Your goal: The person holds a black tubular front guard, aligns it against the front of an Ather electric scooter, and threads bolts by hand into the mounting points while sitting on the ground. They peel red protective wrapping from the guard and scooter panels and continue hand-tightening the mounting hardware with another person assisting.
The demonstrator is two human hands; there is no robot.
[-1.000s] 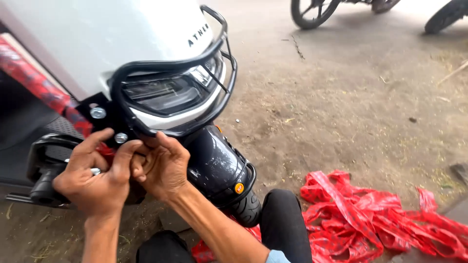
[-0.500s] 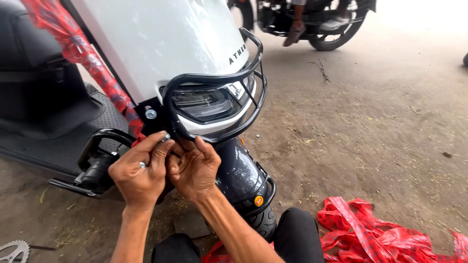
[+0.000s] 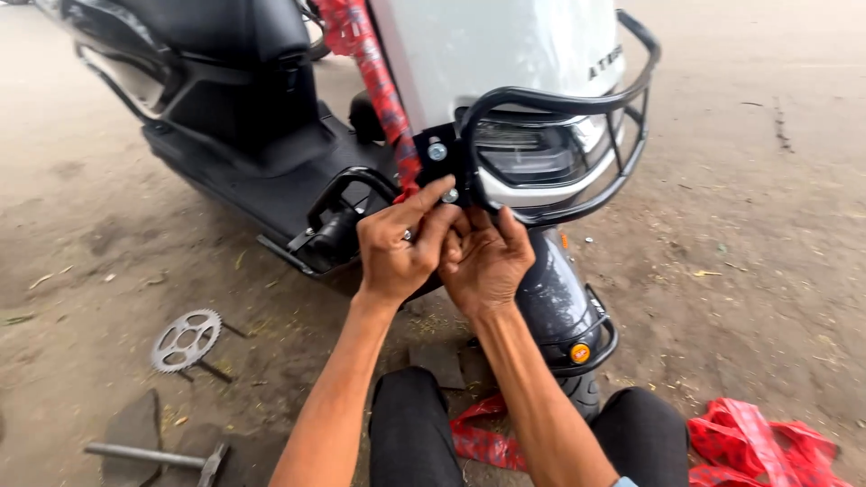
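A white scooter stands in front of me with a black tubular guard [image 3: 577, 99] around its headlight [image 3: 528, 149]. The guard's black bracket [image 3: 437, 153] carries an upper bolt [image 3: 437, 151] and a lower bolt [image 3: 449, 195]. My left hand [image 3: 397, 243] has its fingertips pinched on the lower bolt. My right hand [image 3: 485, 257] is pressed against the left one just below the bracket, fingers curled toward the same spot. What the right fingers hold is hidden.
The front wheel and dark mudguard with an orange reflector [image 3: 579, 352] sit just behind my knees. A metal sprocket [image 3: 185, 341] and a hammer-like tool [image 3: 158, 458] lie on the dirt at left. Red plastic wrapping [image 3: 767, 442] lies at right.
The view has swung left and closer, so the scooter's footboard and seat now show. Both hands stay together at the guard bracket, now with fingertips higher on the lower bolt.
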